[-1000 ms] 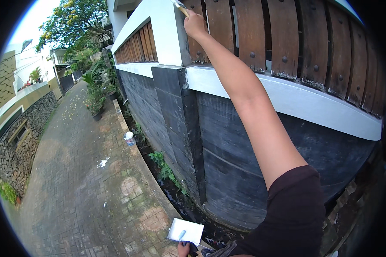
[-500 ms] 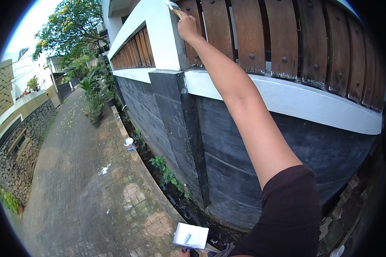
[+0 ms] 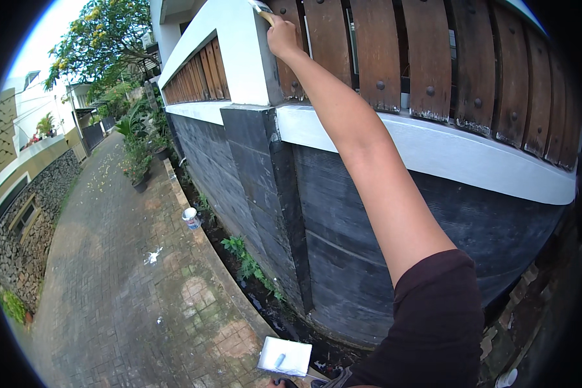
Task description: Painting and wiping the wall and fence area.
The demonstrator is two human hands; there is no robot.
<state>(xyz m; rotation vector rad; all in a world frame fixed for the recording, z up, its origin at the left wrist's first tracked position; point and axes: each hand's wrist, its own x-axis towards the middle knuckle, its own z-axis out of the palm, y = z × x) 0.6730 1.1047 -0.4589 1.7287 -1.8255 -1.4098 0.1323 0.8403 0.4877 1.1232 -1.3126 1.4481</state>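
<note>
The view's upper edge clips the bristles of the paintbrush (image 3: 265,13), and the right hand (image 3: 283,37) covers part of its handle. The left hand (image 3: 275,384) is mostly cut off below, its grip unclear. Details inside the bucket (image 3: 191,221) are too small to tell.

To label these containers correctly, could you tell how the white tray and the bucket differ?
The tray is rectangular and shallow; the bucket is round and taller.
The tray is near the left hand; the bucket stands farther off, by the curb.
The tray holds a roller; none shows in the bucket.
Both are open-topped and partly white.
</note>
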